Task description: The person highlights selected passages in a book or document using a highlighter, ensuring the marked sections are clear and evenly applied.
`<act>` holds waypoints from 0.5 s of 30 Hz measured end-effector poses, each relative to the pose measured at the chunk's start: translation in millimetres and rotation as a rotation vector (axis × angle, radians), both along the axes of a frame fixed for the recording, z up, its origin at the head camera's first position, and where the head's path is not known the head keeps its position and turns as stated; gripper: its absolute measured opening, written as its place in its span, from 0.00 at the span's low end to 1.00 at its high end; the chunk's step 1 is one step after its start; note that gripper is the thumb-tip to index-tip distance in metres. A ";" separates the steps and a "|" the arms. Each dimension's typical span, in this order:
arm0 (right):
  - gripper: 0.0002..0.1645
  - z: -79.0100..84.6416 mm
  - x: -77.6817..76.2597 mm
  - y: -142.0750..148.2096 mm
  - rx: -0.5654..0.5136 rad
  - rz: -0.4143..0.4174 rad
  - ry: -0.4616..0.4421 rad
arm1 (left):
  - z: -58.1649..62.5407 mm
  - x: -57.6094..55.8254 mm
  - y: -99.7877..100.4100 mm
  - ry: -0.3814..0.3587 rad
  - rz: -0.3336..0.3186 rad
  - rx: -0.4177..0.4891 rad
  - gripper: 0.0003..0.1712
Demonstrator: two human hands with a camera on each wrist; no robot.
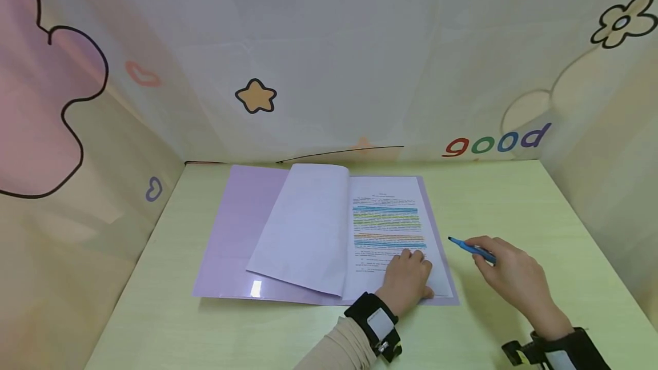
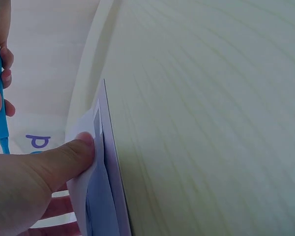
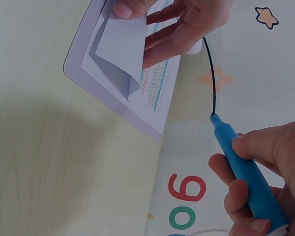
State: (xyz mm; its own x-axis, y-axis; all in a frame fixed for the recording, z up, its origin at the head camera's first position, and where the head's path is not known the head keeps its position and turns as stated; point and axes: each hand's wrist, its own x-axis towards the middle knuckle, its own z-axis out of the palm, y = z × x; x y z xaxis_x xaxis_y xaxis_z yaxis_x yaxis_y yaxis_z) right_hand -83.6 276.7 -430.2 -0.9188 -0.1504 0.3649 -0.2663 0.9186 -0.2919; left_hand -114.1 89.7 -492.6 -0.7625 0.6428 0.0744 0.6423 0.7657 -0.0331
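Note:
A lilac folder (image 1: 220,267) lies spread on the table with white sheets in it. On its right side is a printed page (image 1: 370,284) whose lines are highlighted in blue, yellow-green and orange. My left hand (image 1: 407,278) pinches that page near its lower right corner, the fingers over the print and the thumb (image 2: 83,140) at the other face. In the right wrist view the page's edge (image 3: 120,54) curls up beside that thumb. Right of the folder, my right hand (image 1: 514,278) holds a blue highlighter (image 3: 248,179) above the table, its tip pointing toward the folder.
A turned-over white sheet (image 1: 308,233) covers the folder's middle and part of its left cover. The pale wood-grain table (image 1: 514,204) meets a patterned cloth backdrop (image 1: 319,56) along its back edge and sides. Black straps with cameras sit on both wrists.

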 end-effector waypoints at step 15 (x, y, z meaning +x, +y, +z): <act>0.18 2.3 0.7 3.7 0.002 -0.017 -0.010 | 9.0 -4.3 -4.9 0.019 0.039 0.249 0.09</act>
